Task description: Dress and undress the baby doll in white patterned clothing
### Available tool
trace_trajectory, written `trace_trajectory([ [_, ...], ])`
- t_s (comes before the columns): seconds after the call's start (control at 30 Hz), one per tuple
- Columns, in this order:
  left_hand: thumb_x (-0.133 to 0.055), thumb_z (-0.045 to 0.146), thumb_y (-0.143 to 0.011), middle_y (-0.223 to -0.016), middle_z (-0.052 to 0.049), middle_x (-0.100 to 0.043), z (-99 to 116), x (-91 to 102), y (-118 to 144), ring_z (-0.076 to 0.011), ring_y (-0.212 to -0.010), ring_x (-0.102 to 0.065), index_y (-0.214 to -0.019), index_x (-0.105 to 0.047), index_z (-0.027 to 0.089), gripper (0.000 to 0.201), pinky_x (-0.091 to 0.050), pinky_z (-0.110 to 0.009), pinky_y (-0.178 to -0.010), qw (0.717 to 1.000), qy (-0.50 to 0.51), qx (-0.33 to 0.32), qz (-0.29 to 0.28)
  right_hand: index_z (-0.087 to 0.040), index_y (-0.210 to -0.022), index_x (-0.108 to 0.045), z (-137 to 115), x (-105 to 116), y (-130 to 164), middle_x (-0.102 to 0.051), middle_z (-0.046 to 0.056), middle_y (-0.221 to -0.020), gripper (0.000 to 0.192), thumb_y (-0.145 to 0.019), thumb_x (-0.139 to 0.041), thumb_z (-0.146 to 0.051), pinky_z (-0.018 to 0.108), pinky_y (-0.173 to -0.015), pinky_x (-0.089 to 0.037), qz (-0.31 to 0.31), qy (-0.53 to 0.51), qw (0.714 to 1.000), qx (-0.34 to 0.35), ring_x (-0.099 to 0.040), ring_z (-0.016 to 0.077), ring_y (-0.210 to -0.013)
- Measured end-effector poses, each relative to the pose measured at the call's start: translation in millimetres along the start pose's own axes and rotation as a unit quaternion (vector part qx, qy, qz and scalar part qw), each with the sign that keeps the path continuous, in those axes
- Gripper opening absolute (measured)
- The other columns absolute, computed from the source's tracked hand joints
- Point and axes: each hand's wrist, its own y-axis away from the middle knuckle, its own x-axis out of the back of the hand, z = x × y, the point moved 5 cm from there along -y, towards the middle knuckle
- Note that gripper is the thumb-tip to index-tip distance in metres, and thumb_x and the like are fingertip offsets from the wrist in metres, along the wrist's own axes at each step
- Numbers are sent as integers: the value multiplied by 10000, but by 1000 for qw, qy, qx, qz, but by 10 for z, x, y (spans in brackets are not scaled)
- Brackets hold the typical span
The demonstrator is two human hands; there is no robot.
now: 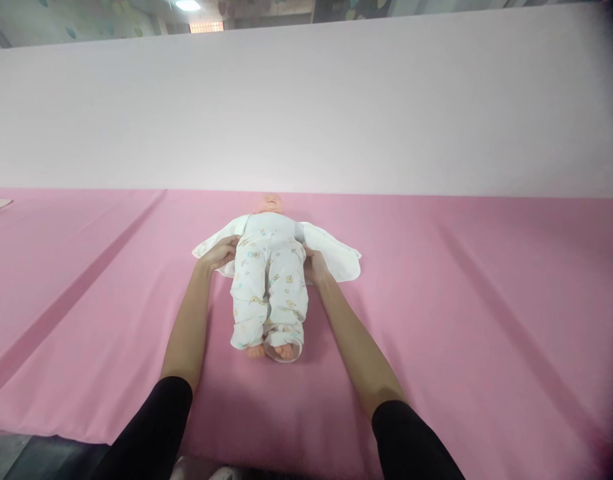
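At doll's (pixel 269 267) waist, both grips closed.

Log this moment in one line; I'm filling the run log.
left hand: on doll waist | right hand: on doll's other side | doll: face-up, pink cloth

A pink sheet (pixel 461 320) covers the counter; a pale wall (pixel 306 107) stands behind, a ceiling lamp (pixel 187 5) above.

Both hands (pixel 221 253) (pixel 313 265) at doll's (pixel 269 280) waist
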Motion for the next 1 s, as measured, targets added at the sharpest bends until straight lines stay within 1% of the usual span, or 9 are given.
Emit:
trace_trajectory([
  [0.1,-561,21,-505,-1021,-73,-648,32,-50,10,-205,-949,-607,-1061,-588,171,577,-486,-273,-755,999,-5,-45,-9,-224,-911,-572,-41,0,49,-653,32,-876,302,-639,-546,-354,357,-689,-486,-21,-59,998,12,-601,228,-793],
  [0.23,-611,62,-533,-1178,-90,-601,117,-90,55,-242,-1082,-570,-1241,-510,217,732,-487,-306,-842,995,3,-98,-9,-238,-977,-576,-91,-4,131,-656,31,-933,365,-628,-582,-345,358,-714,-484,-64,-113,991,32,-602,232,-857],
  [0.37,-648,90,-550,-1251,-91,-561,168,-112,96,-253,-1145,-536,-1293,-480,239,776,-480,-309,-885,993,7,-114,-15,-239,-1011,-588,-120,-10,185,-658,35,-981,393,-632,-615,-338,349,-719,-492,-90,-149,983,54,-605,230,-893],
  [0.53,-688,140,-570,-1165,-105,-600,162,-147,98,-251,-1089,-572,-1246,-507,206,703,-483,-326,-890,992,9,-124,-29,-226,-974,-612,-95,3,183,-669,52,-960,389,-629,-646,-404,343,-695,-496,-76,-127,988,46,-606,242,-906],
  [0.63,-703,168,-570,-1108,-90,-620,156,-143,94,-247,-1051,-591,-1235,-499,213,697,-494,-320,-867,992,-1,-125,-15,-225,-907,-622,-93,15,186,-671,52,-918,345,-643,-633,-448,345,-696,-496,-66,-93,993,34,-608,243,-897],
  [0.73,-714,205,-575,-1061,-78,-628,175,-143,95,-240,-1020,-603,-1220,-498,212,680,-502,-308,-838,991,-10,-137,1,-216,-809,-623,-136,14,194,-670,36,-860,249,-647,-652,-402,338,-716,-494,-77,-102,991,44,-615,224,-854],
  [0.8,-719,226,-582,-1034,-75,-633,191,-156,91,-234,-990,-613,-1191,-511,203,644,-508,-303,-812,990,-17,-142,9,-208,-785,-627,-161,9,191,-667,28,-820,213,-639,-668,-357,331,-718,-496,-83,-113,989,54,-616,214,-825],
  [0.9,-720,238,-604,-989,-66,-643,220,-196,73,-215,-918,-630,-1156,-516,197,590,-513,-292,-757,989,-25,-147,21,-204,-780,-629,-166,9,175,-662,14,-770,206,-623,-681,-327,312,-686,-496,-66,-122,988,61,-613,196,-770],
  [1.0,-732,233,-606,-954,-54,-649,255,-259,46,-199,-864,-640,-1149,-503,199,590,-505,-274,-709,987,-23,-156,25,-204,-805,-624,-141,-5,158,-660,5,-760,252,-594,-703,-319,299,-650,-492,-47,-126,989,62,-607,181,-728],
])
